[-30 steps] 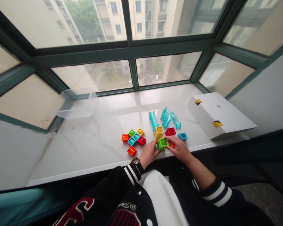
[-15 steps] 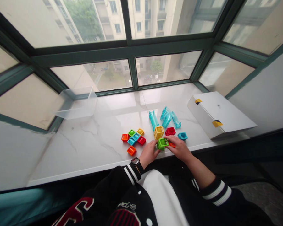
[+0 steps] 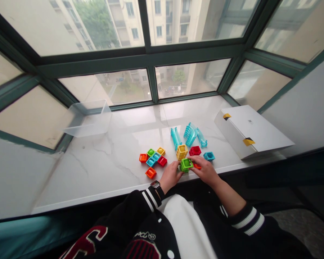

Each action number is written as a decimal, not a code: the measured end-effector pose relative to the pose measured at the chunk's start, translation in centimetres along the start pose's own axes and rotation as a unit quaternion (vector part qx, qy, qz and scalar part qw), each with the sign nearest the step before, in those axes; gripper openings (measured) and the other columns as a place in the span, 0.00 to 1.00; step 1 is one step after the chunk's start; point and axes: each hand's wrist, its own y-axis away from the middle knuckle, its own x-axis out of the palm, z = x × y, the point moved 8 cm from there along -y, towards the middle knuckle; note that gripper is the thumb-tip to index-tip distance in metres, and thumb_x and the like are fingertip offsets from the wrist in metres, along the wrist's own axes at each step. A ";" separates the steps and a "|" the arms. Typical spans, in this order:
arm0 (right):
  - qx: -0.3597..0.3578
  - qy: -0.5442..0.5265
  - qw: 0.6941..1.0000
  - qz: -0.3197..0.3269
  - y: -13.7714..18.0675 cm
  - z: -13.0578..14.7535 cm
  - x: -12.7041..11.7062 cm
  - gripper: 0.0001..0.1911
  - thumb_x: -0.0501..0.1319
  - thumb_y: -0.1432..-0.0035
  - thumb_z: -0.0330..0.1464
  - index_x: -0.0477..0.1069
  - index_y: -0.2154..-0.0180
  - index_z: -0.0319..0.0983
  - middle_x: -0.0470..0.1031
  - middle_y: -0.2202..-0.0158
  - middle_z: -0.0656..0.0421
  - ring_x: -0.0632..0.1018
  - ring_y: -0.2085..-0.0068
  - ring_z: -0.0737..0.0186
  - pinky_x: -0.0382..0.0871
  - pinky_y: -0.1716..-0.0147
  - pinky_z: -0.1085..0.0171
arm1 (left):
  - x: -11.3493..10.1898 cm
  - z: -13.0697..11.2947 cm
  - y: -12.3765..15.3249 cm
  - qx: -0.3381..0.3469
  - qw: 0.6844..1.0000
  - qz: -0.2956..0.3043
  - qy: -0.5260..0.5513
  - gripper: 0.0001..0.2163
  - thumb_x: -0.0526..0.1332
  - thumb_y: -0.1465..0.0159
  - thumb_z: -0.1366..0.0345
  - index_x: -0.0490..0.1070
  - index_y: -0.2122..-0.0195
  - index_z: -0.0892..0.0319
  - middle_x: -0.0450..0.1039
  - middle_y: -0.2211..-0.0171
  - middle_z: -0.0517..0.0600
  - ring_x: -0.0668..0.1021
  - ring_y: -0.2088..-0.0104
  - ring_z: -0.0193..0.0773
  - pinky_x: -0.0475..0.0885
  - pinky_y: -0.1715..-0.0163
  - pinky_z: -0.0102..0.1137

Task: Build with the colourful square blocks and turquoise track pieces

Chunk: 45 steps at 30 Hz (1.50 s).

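Observation:
Between my two hands is a green toy block (image 3: 186,164), with a round hollow in its top. My left hand (image 3: 171,177) grips its left side, fingers closed. From the right, my right hand (image 3: 206,170) pinches the block's other side. Just behind it stands a yellow block (image 3: 181,152), looking taller than the rest. An orange block (image 3: 197,166) is partly hidden by my right hand. Beyond that hand sit a red block (image 3: 194,150) and a blue block (image 3: 209,155).
Several coloured blocks cluster to the left, with an orange block (image 3: 151,172) in front. Clear blue track pieces (image 3: 190,133) lie behind the yellow block. A clear plastic bin (image 3: 88,126) stands back left, a white box (image 3: 255,129) at right. Windows border the white sill (image 3: 110,169).

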 end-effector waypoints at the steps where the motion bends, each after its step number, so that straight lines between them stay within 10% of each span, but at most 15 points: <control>1: -0.002 0.000 1.000 0.000 0.0 0.0 0.0 0.22 0.66 0.35 0.33 0.74 0.40 0.47 0.79 0.45 0.53 0.83 0.48 0.49 0.80 0.45 0.48 | 0.0 0.0 0.0 -0.002 1.000 0.000 -0.001 0.22 0.69 0.35 0.68 0.69 0.41 0.55 0.78 0.48 0.56 0.81 0.51 0.48 0.77 0.49 0.41; 8: -0.011 0.005 1.000 -0.007 0.0 0.0 -0.1 0.23 0.66 0.36 0.34 0.75 0.40 0.47 0.80 0.45 0.53 0.82 0.48 0.49 0.80 0.45 0.48 | -1.8 -0.4 0.4 -0.001 1.000 -0.009 -0.015 0.27 0.70 0.36 0.68 0.65 0.37 0.53 0.76 0.45 0.55 0.82 0.56 0.43 0.79 0.52 0.41; 20: -0.027 0.024 0.999 -0.007 0.4 0.0 -0.1 0.27 0.66 0.34 0.36 0.70 0.35 0.50 0.77 0.41 0.53 0.81 0.44 0.48 0.77 0.41 0.46 | -15.1 3.5 7.3 -0.052 0.973 -0.187 -0.126 0.17 0.65 0.32 0.62 0.71 0.43 0.53 0.75 0.46 0.56 0.76 0.44 0.53 0.72 0.40 0.52; 37: -0.086 0.071 0.984 -0.140 1.0 5.6 -3.6 0.20 0.62 0.30 0.33 0.72 0.39 0.45 0.79 0.46 0.51 0.80 0.46 0.48 0.76 0.44 0.46 | -11.7 6.4 9.5 -0.110 0.976 -0.130 -0.135 0.22 0.65 0.33 0.63 0.69 0.38 0.53 0.74 0.46 0.55 0.80 0.47 0.50 0.77 0.46 0.45; 45: -0.179 -0.016 0.983 -0.048 -1.1 12.3 1.6 0.20 0.61 0.31 0.26 0.76 0.42 0.49 0.79 0.51 0.54 0.81 0.51 0.54 0.79 0.50 0.53 | -11.9 6.2 9.3 -0.110 0.977 -0.113 -0.146 0.21 0.64 0.32 0.61 0.73 0.38 0.55 0.76 0.50 0.55 0.81 0.52 0.48 0.78 0.49 0.42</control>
